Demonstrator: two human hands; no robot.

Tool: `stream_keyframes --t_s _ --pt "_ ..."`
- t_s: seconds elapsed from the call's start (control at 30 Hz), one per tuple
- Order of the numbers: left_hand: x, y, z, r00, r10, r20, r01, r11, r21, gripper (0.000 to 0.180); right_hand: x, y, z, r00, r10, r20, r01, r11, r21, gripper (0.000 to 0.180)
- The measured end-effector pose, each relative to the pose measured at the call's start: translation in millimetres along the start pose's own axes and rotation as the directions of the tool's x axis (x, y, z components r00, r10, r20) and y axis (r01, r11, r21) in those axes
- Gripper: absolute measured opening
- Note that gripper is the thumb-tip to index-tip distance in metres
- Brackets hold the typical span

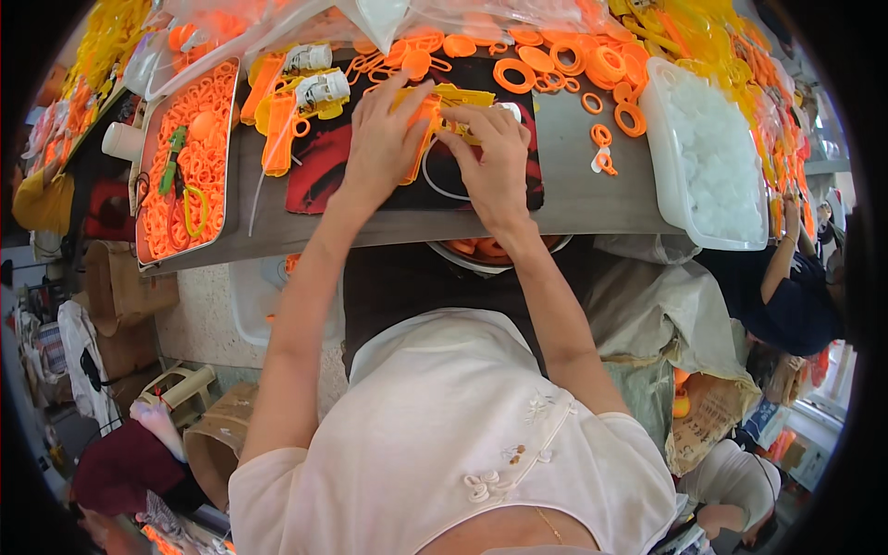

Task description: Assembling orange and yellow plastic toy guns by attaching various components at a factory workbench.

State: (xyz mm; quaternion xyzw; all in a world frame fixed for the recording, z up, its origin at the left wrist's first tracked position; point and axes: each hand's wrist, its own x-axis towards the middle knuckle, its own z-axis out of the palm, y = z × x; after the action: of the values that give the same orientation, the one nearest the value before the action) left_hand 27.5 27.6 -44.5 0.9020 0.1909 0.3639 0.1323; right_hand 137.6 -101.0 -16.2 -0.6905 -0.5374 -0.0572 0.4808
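An orange and yellow toy gun (pixel 423 129) lies at the middle of the bench on a black and red mat (pixel 319 171). My left hand (pixel 384 143) holds it from the left, fingers bent over its orange handle side. From the right, my right hand (pixel 490 157) grips its yellow upper part, thumb and fingers close together; what lies under the fingertips is hidden. A thin white loop (pixel 439 191) hangs from the toy beneath my right hand. Two similar toy guns with white inner parts, one nearer (pixel 296 102) and one farther (pixel 301 60), lie left of my hands.
An orange-filled tray (pixel 228 176) at the left holds green-handled cutters (pixel 172 162). Orange rings (pixel 513 76) and discs lie at the back right. A clear tub (pixel 666 157) of translucent pieces stands at the right edge. Below the bench is a metal bowl (pixel 499 268). Other people sit nearby.
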Motion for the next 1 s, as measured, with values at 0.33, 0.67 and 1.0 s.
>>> stream_keyframes --t_s 0.33,0.67,1.0 --pt "-6 32 -13 0.999 -0.046 -0.018 0.049 0.974 0.221 0.027 -28 5 -11 0.996 0.080 -0.038 -0.083 0.994 -0.077 0.023" --pt "33 8 -18 0.955 -0.068 0.290 0.119 0.980 -0.162 0.023 -29 7 9 0.993 -0.094 -0.071 0.079 0.978 -0.193 0.025" --pt "21 0 -6 0.988 -0.004 0.157 0.047 0.960 -0.275 0.028 -26 3 13 0.993 -0.094 -0.065 0.068 0.942 -0.328 0.023"
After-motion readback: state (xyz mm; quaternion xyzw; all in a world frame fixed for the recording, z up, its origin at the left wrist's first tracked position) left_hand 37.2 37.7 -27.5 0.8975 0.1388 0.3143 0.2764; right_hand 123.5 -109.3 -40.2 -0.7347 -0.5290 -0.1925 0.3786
